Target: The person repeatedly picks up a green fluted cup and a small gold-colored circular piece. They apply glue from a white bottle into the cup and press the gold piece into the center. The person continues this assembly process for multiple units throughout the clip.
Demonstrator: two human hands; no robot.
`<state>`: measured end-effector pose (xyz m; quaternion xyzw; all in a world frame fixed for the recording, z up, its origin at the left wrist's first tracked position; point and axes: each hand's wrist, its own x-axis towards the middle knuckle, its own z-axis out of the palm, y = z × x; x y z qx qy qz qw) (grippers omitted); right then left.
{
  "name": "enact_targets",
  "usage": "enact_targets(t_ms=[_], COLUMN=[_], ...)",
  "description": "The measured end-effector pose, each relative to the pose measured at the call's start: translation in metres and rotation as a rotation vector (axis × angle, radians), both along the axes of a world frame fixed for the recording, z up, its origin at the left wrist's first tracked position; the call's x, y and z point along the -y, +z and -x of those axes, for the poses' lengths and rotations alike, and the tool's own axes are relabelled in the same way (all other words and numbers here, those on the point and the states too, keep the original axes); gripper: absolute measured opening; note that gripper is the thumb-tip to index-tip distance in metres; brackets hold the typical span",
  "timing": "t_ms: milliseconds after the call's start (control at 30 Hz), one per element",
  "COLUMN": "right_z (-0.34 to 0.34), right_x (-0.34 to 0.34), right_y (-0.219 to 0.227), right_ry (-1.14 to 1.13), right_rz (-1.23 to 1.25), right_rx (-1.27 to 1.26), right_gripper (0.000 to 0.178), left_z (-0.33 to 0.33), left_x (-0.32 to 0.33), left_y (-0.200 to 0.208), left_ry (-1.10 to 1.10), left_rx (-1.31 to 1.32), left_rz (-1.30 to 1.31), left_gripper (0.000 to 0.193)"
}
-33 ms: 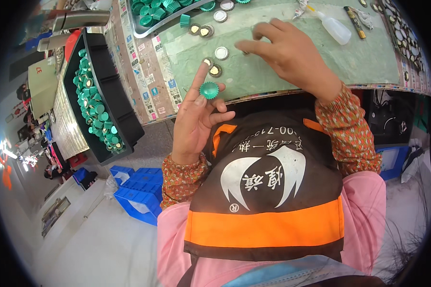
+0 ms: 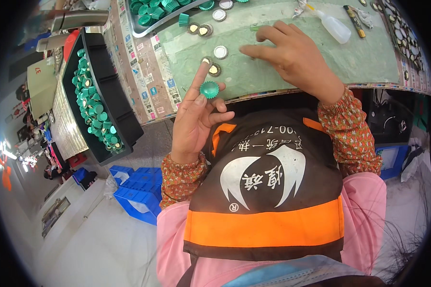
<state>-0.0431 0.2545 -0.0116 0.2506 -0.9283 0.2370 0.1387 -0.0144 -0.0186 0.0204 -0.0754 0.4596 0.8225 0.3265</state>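
My left hand (image 2: 192,112) pinches a green crimped bottle cap (image 2: 209,89), its hollow side facing up, near the table's front edge. The index finger stretches past it towards two dark-rimmed caps, the clearer one a cap with a yellowish patch (image 2: 214,70). To the right, my right hand (image 2: 294,60) hovers over the green sheet, thumb and fingers apart. A small blurred green piece (image 2: 255,28) shows beside its fingertips; whether they touch it I cannot tell. Between the hands lies a white-faced cap (image 2: 220,52). Farther back are more dark-rimmed caps (image 2: 205,30) and another white-faced cap (image 2: 219,15).
A metal tray (image 2: 140,33) of green caps stands at the back left, one loose green cap (image 2: 184,19) beside it. Left of the table is a black bin (image 2: 122,100) holding more. A squeeze bottle (image 2: 336,28), a marker-like tube (image 2: 355,21) and many caps (image 2: 407,31) lie right.
My right hand has shifted slightly right, and the dark piece by its thumb no longer shows. The small green piece now appears near its fingertips. My left hand stays almost still.
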Motion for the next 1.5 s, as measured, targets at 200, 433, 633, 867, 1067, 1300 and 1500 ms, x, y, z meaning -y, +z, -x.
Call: enact_targets(t_ms=[200, 433, 633, 867, 1067, 1300, 1500], right_z=[-0.022, -0.039, -0.038, -0.036, -0.037, -0.038, -0.051], right_x=[-0.022, -0.004, 0.025, 0.018, 0.01, 0.011, 0.024], right_y=[-0.007, -0.009, -0.003, -0.008, -0.007, -0.005, 0.024], right_ry=[-0.126, -0.326, -0.419, -0.291, -0.244, -0.173, -0.011], right_rz=[0.157, 0.28, 0.019, 0.102, 0.16, 0.25, 0.472], right_rx=[0.025, 0.141, 0.055, 0.092, 0.113, 0.115, 0.177], right_gripper=[0.042, 0.019, 0.027, 0.025, 0.028, 0.028, 0.03], left_z=[-0.001, -0.001, -0.005, -0.008, -0.009, -0.009, -0.013], left_x=[-0.004, -0.009, -0.009, -0.011, -0.011, -0.007, -0.007], left_y=[-0.005, -0.006, -0.012, -0.009, -0.014, -0.02, -0.025], left_ry=[-0.051, -0.032, -0.004, -0.019, -0.02, -0.038, -0.04], left_rx=[0.047, 0.023, 0.066, 0.038, 0.049, 0.118, 0.151], left_rz=[-0.065, -0.034, -0.101, 0.002, -0.043, -0.093, -0.145], left_gripper=[0.067, 0.053, 0.05, 0.055, 0.054, 0.056, 0.055])
